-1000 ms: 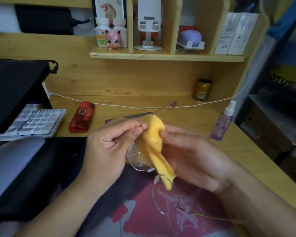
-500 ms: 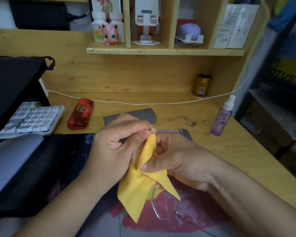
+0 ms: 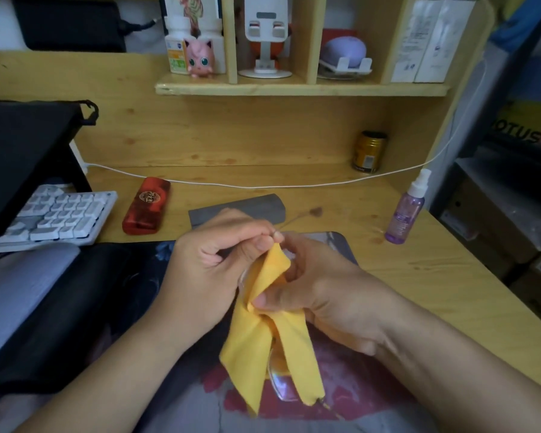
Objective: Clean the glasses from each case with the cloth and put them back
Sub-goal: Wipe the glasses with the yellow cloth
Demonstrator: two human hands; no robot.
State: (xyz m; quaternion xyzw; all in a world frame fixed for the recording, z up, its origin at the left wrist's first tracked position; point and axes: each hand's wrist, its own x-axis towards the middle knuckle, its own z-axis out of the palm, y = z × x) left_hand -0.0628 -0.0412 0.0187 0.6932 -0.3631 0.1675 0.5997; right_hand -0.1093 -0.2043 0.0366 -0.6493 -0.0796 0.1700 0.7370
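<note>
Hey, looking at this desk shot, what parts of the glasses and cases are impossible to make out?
Head view only:
- Glasses: the upper lens is wrapped in the yellow cloth and covered by the left hand and right hand; its cleanliness cannot be judged.
- Grey case: front edge behind the left hand; open or closed unclear.
- Red case: logo too small to read.
- Spray bottle: label blurred.

Keyboard (image 3: 57, 214) left of two cases (image 3: 146, 206) (image 3: 241, 209), spray bottle (image 3: 408, 210) right, on desk (image 3: 434, 276)

Keyboard (image 3: 60, 214), spray bottle (image 3: 408, 210), gold can (image 3: 369, 152) — wooden desk (image 3: 434, 276).
</note>
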